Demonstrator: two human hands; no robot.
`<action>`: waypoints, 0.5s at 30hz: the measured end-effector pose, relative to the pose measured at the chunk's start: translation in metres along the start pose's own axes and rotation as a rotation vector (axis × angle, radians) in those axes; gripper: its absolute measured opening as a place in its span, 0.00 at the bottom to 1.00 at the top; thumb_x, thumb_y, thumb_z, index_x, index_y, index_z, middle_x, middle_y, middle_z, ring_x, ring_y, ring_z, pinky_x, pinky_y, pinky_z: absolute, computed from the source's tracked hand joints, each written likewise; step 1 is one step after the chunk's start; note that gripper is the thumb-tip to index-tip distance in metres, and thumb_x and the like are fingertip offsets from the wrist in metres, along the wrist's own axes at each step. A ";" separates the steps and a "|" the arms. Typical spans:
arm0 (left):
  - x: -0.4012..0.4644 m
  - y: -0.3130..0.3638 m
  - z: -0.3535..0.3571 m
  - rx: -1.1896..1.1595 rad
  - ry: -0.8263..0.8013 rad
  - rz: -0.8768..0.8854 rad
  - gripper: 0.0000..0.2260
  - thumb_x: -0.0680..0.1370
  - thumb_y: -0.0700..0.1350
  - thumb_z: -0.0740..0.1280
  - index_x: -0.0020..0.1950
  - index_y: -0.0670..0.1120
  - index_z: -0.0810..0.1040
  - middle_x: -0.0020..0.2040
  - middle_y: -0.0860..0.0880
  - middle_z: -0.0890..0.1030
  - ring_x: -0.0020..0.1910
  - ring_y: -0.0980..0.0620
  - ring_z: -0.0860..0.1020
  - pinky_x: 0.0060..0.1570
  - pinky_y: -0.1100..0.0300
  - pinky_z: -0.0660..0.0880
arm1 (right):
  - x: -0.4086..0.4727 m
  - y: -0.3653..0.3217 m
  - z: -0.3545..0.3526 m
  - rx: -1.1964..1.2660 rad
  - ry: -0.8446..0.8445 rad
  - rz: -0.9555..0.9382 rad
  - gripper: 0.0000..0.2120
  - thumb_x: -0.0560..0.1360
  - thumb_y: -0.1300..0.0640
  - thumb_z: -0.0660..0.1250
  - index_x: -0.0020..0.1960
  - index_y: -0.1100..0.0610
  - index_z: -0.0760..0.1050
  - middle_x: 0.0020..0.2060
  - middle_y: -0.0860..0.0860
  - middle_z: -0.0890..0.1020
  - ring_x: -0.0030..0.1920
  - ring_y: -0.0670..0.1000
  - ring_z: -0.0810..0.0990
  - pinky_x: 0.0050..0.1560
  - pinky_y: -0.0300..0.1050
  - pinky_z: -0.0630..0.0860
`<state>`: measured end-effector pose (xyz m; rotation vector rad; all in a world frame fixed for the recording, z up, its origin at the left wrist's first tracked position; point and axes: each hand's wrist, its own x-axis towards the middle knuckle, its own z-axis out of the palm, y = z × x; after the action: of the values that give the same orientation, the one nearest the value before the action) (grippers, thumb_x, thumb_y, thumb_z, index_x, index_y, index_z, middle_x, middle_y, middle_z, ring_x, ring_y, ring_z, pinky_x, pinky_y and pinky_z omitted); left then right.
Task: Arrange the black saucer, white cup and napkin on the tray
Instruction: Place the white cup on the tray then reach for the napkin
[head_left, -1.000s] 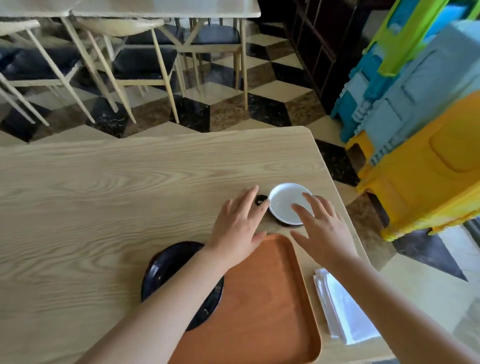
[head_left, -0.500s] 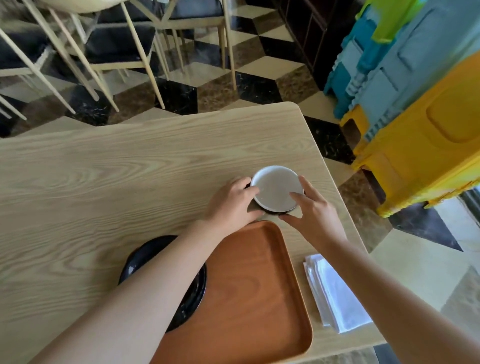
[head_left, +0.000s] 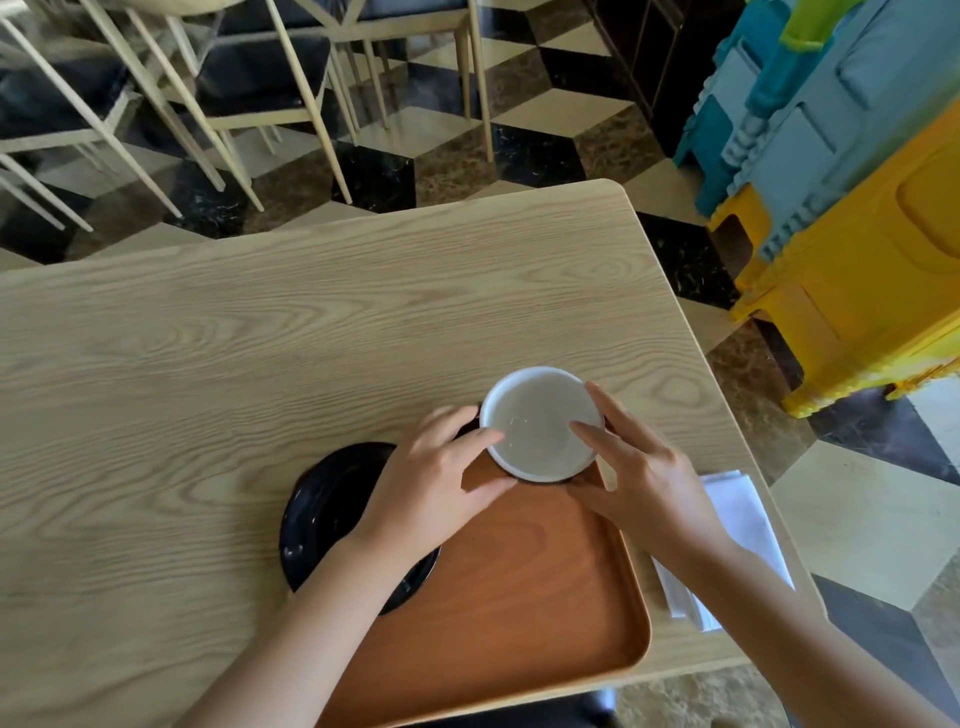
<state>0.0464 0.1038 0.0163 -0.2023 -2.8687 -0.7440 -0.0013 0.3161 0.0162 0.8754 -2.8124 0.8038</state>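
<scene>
The table (head_left: 260, 338) before me is pale wood with bold grain, matt. My tray (head_left: 519, 597) is smooth reddish-brown wood, satin. At its 9 o'clock the black saucer (head_left: 322, 499) is glossy and glazed. The white cup (head_left: 540, 421) at 12 o'clock looks glazed ceramic. At 3 o'clock, the napkin (head_left: 743, 519) is soft white, folded.

White cup (head_left: 540, 423), black saucer (head_left: 332, 506), orange-brown tray (head_left: 524, 597), white napkin (head_left: 743, 519).

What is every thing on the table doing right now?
Round white cup: empty, upright, gripped over the tray's far edge.
Black round saucer: overlapping the tray's left rim.
Orange wooden tray: bare.
White folded napkin: on the table, beside the tray.
Left hand, right hand: holding the cup.
</scene>
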 end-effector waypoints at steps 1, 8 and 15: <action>-0.004 0.000 0.001 -0.004 -0.006 -0.003 0.20 0.69 0.57 0.66 0.51 0.45 0.82 0.52 0.45 0.81 0.52 0.48 0.77 0.52 0.57 0.75 | -0.003 -0.002 0.001 -0.001 -0.009 -0.002 0.27 0.54 0.59 0.81 0.52 0.62 0.79 0.63 0.62 0.75 0.51 0.61 0.82 0.42 0.53 0.80; -0.023 -0.001 0.011 -0.003 0.014 0.005 0.17 0.68 0.53 0.70 0.52 0.44 0.81 0.52 0.45 0.81 0.53 0.50 0.74 0.55 0.60 0.71 | -0.020 -0.005 0.010 -0.020 -0.043 0.003 0.27 0.56 0.57 0.80 0.53 0.62 0.79 0.63 0.61 0.75 0.49 0.62 0.82 0.43 0.53 0.80; -0.019 -0.002 0.017 0.023 -0.032 -0.003 0.19 0.70 0.55 0.65 0.54 0.45 0.81 0.53 0.45 0.81 0.54 0.45 0.77 0.55 0.53 0.75 | -0.024 0.000 0.015 -0.028 -0.062 0.061 0.27 0.59 0.56 0.80 0.55 0.61 0.78 0.66 0.60 0.73 0.53 0.61 0.80 0.40 0.55 0.81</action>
<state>0.0629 0.1085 -0.0030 -0.2090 -2.9069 -0.7151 0.0196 0.3201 -0.0021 0.8279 -2.9094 0.7552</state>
